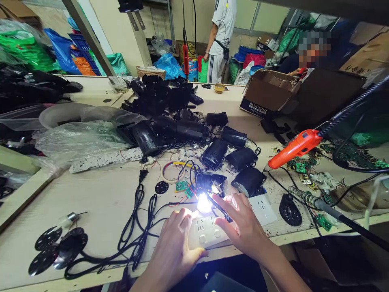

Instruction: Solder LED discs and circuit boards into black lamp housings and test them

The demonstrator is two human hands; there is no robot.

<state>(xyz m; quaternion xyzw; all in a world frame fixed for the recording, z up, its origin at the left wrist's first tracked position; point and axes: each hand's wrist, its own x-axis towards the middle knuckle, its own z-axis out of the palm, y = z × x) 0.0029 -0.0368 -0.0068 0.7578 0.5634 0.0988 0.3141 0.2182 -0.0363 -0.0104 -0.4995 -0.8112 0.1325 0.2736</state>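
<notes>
A white socket panel lies at the table's front edge. My left hand is closed around its left end, with the thumb along the near edge. My right hand reaches over the panel's right side, its forefinger and thumb around a black plug with a cord; the fingers partly hide it. A glaring lit bulb stands just behind the panel, close to both hands' fingertips. Behind it are a black housing and small green circuit boards on thin wires.
An orange electric screwdriver hangs at right, near a soldering iron. Black cables and perforated discs lie at left. Black housings pile up behind. A cardboard box and two other people are farther back.
</notes>
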